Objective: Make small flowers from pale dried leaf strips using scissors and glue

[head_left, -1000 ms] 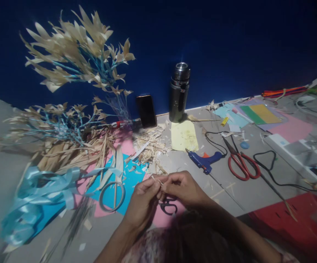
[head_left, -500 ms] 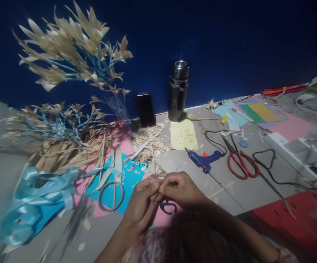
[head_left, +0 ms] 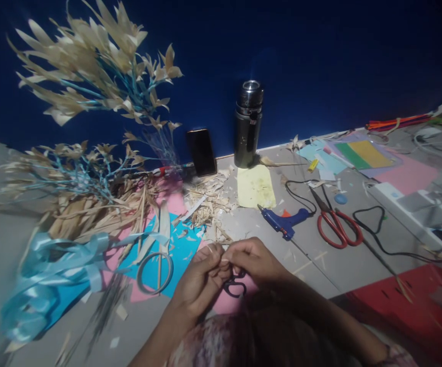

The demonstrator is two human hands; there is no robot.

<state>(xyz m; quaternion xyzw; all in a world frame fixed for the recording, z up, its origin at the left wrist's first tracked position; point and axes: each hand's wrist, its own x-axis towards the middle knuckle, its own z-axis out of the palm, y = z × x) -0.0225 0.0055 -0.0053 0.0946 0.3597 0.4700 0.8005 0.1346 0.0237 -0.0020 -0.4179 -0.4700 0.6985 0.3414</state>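
My left hand (head_left: 199, 282) and my right hand (head_left: 254, 260) meet low in the middle of the view, fingertips pinched together on a thin pale straw strip (head_left: 216, 250) that sticks out between them. Both hands are closed. Just under them black-handled scissors (head_left: 234, 285) lie on pink paper (head_left: 226, 302). A grey tape ring (head_left: 155, 273) lies to the left on blue paper (head_left: 182, 250).
A blue glue gun (head_left: 284, 220) and red scissors (head_left: 335, 224) lie to the right. A steel flask (head_left: 248, 125) and phone (head_left: 202, 152) stand at the blue wall. Straw-leaf branches (head_left: 91, 76), straw scraps (head_left: 209, 201) and light blue ribbon (head_left: 48, 275) fill the left. A red box (head_left: 408, 311) sits near right.
Both hands have stayed pinched together and shifted only slightly; the strip now shows less between the fingers. The view has drifted a little.
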